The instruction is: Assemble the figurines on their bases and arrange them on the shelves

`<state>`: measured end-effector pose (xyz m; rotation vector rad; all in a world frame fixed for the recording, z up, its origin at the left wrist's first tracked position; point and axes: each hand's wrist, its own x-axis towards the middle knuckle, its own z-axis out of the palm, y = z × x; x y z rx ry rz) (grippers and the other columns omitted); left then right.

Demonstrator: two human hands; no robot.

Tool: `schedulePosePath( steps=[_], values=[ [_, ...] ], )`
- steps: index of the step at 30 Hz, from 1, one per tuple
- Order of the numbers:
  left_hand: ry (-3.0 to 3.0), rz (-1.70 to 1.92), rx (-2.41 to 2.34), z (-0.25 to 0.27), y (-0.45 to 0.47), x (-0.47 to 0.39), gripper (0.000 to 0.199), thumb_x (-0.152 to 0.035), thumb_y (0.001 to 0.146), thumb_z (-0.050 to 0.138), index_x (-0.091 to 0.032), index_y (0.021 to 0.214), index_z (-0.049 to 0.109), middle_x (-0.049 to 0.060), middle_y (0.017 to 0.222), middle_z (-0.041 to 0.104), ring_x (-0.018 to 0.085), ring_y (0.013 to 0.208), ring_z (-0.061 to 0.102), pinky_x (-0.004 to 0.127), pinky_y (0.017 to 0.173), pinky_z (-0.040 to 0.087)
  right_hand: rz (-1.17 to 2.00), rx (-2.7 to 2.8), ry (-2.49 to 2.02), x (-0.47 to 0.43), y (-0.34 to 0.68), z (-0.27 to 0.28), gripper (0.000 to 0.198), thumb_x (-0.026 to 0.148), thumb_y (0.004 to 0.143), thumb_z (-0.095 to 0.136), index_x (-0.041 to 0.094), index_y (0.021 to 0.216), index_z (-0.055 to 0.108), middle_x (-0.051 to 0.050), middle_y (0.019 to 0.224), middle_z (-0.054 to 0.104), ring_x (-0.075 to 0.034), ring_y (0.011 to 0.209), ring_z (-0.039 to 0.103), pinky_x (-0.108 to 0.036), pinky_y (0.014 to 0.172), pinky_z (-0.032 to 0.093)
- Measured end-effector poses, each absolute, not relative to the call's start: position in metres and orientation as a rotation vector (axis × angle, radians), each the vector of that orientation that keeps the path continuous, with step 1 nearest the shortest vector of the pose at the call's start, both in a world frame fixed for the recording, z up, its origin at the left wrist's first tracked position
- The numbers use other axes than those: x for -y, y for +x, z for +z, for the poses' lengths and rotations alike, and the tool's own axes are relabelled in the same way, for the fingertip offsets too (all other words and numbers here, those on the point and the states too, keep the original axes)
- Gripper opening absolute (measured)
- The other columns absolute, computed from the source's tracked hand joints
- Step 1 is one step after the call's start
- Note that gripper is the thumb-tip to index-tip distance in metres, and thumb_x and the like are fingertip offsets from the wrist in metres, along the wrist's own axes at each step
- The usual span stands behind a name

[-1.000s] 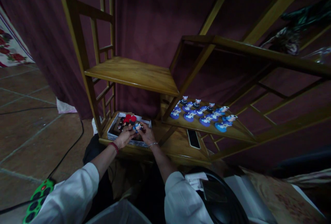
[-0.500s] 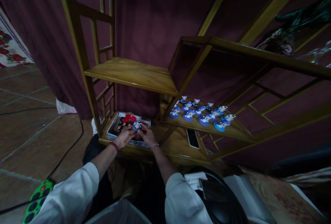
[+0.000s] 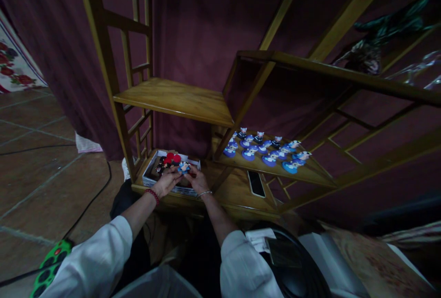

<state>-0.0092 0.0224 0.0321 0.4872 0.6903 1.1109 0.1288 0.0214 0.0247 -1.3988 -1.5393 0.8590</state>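
Between the fingertips of both my hands is a small blue-and-white figurine (image 3: 184, 167), held over a white cardboard box (image 3: 149, 175). My left hand (image 3: 167, 182) grips its left side, fingers closed; a red bead bracelet is on that wrist. On the other side my right hand (image 3: 197, 181) pinches it too, with a thin bracelet at the wrist. Inside the box lie red and black figurines (image 3: 168, 160), partly hidden by my hands. Rows of purple, blue and black figurines (image 3: 270, 158) stand upright on the shelf to the right.
The box rests on the low board of a wooden shelf unit (image 3: 175, 100). A phone (image 3: 256, 183) lies on that board, right of my hands. Slanted posts rise between the compartments. A green power strip (image 3: 50, 266) with a black cable is on the tiled floor at left.
The figurine has turned slightly and moved a touch to the right between my fingers. My view has shifted a little; both hands stay over the box.
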Motion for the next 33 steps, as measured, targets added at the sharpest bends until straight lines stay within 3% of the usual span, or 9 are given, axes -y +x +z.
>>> schedulePosePath(
  steps=[12, 21, 33],
  values=[
    [0.517, 1.073, -0.712, 0.036, -0.006, -0.017, 0.02, 0.005, 0.069, 0.052, -0.013, 0.075, 0.059, 0.003, 0.08, 0.063, 0.012, 0.082, 0.059, 0.03, 0.088, 0.043, 0.976, 1.43, -1.278, -0.022, 0.132, 0.032, 0.043, 0.033, 0.068, 0.059, 0.022, 0.109, 0.054, -0.003, 0.102, 0.062, -0.017, 0.097, 0.055, -0.033, 0.087, 0.042],
    [0.579, 1.066, -0.703, 0.033, -0.007, -0.016, 0.025, 0.005, 0.062, 0.06, -0.014, 0.078, 0.061, 0.001, 0.074, 0.062, 0.011, 0.077, 0.059, 0.029, 0.083, 0.045, 0.929, 1.474, -1.292, -0.024, 0.133, 0.032, 0.033, 0.031, 0.066, 0.059, 0.021, 0.098, 0.06, 0.0, 0.09, 0.065, -0.016, 0.085, 0.058, -0.031, 0.08, 0.046],
    [0.619, 1.073, -0.685, 0.034, -0.005, -0.016, 0.018, 0.0, 0.06, 0.064, -0.012, 0.073, 0.061, 0.002, 0.073, 0.062, 0.012, 0.076, 0.058, 0.03, 0.084, 0.044, 0.946, 1.457, -1.265, -0.025, 0.134, 0.036, 0.031, 0.03, 0.065, 0.06, 0.022, 0.095, 0.061, 0.0, 0.089, 0.066, -0.016, 0.084, 0.06, -0.03, 0.08, 0.046]
  ],
)
